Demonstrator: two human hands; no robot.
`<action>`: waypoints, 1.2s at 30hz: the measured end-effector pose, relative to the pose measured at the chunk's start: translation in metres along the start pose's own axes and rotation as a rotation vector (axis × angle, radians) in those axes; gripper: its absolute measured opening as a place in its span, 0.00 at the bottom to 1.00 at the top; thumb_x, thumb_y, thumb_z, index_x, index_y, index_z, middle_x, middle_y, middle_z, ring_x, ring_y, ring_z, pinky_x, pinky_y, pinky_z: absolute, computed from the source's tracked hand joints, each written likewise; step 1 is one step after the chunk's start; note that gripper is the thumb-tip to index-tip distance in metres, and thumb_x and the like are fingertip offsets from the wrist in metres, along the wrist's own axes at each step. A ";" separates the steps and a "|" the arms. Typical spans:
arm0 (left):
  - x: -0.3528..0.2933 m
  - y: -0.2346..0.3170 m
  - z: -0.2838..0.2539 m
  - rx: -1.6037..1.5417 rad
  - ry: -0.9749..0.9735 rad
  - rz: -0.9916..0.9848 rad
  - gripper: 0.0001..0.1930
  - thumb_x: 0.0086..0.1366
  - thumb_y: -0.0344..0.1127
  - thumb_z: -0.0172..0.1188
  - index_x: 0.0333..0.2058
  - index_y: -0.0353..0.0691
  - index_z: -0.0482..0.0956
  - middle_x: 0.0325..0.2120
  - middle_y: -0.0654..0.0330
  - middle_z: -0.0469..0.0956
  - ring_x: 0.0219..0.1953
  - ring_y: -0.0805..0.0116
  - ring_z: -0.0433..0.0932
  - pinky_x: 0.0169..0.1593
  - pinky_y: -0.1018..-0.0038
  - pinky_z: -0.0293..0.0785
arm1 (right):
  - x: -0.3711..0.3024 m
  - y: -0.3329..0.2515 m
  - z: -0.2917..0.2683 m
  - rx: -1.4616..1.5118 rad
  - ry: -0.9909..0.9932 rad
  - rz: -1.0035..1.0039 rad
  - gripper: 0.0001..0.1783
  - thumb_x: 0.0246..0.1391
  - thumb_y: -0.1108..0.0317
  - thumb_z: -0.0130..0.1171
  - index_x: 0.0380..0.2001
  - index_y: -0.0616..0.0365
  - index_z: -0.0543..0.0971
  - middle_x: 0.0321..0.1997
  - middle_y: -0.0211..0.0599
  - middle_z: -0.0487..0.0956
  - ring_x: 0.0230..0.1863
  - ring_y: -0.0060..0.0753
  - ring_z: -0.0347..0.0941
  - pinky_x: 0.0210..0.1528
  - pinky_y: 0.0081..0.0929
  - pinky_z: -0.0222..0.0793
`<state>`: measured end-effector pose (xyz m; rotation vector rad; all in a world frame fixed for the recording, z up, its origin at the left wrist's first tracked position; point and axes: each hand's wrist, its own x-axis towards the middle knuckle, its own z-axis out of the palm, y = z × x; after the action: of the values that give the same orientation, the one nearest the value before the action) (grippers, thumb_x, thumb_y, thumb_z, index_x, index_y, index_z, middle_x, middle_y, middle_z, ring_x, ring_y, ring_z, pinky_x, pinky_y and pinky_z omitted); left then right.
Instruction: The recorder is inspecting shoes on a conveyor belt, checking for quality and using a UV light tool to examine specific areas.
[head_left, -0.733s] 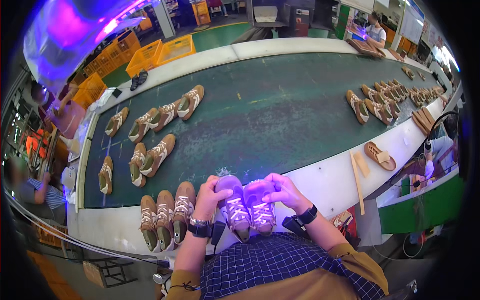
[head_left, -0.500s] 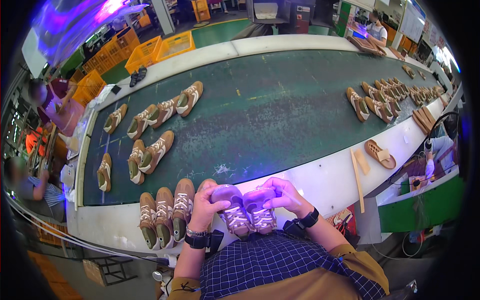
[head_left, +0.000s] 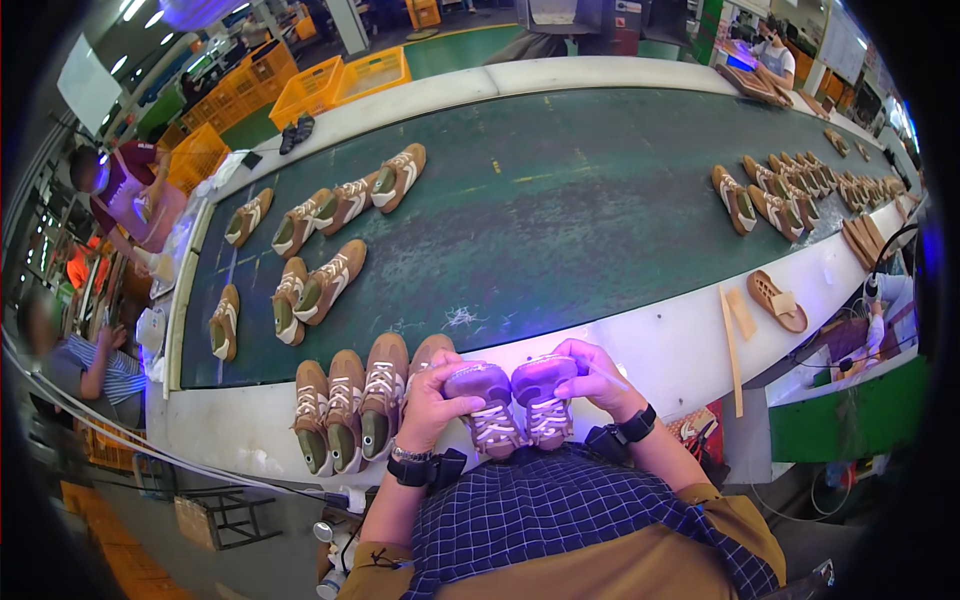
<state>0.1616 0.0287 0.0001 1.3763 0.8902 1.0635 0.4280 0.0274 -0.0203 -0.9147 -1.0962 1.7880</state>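
Side by side at the near edge of the bench, two brown sneakers with white laces are held with their toes tipped up. My left hand (head_left: 432,405) is closed round the toe of the left sneaker (head_left: 490,415), its thumb lying across the upper. My right hand (head_left: 600,385) grips the right sneaker (head_left: 547,405) in the same way, thumb on the toe. Purple light falls on both toes. Just left of my left hand stands a row of similar sneakers (head_left: 384,385) on the white ledge, one partly hidden behind that hand.
Beyond the white ledge (head_left: 660,350) runs a green conveyor belt (head_left: 520,220) with scattered sneakers (head_left: 335,280) left and more sneakers (head_left: 775,195) far right. A brown sandal-like piece (head_left: 777,300) and tan strips (head_left: 733,350) lie right. Co-workers (head_left: 140,195) are at the left; yellow crates (head_left: 372,75) stand behind.
The whole view has shifted, so the bench and belt sit slightly right and higher. Both hands keep their hold on the two sneakers, whose toes remain raised.
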 end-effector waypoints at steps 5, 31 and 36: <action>-0.002 0.001 0.002 0.008 -0.030 0.019 0.23 0.42 0.31 0.70 0.41 0.35 0.80 0.32 0.64 0.70 0.40 0.71 0.69 0.46 0.77 0.65 | -0.003 0.008 -0.005 -0.012 -0.027 -0.014 0.24 0.35 0.67 0.67 0.39 0.60 0.73 0.40 0.34 0.77 0.42 0.25 0.72 0.49 0.24 0.65; -0.015 -0.104 -0.013 -0.665 0.037 -0.519 0.37 0.54 0.67 0.54 0.48 0.38 0.70 0.39 0.57 0.77 0.40 0.66 0.78 0.43 0.68 0.76 | 0.016 0.060 -0.022 0.555 0.038 0.174 0.32 0.54 0.41 0.51 0.51 0.56 0.67 0.44 0.36 0.75 0.43 0.27 0.75 0.46 0.30 0.74; -0.016 -0.108 -0.025 -0.600 -0.041 -0.528 0.37 0.55 0.68 0.51 0.46 0.37 0.71 0.33 0.56 0.78 0.34 0.64 0.79 0.36 0.70 0.78 | 0.022 0.058 -0.025 0.850 -0.101 0.267 0.27 0.57 0.42 0.47 0.47 0.53 0.69 0.35 0.29 0.76 0.34 0.21 0.76 0.37 0.23 0.76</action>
<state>0.1398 0.0312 -0.1094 0.6112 0.7588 0.7916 0.4261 0.0390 -0.0857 -0.4525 -0.1862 2.2454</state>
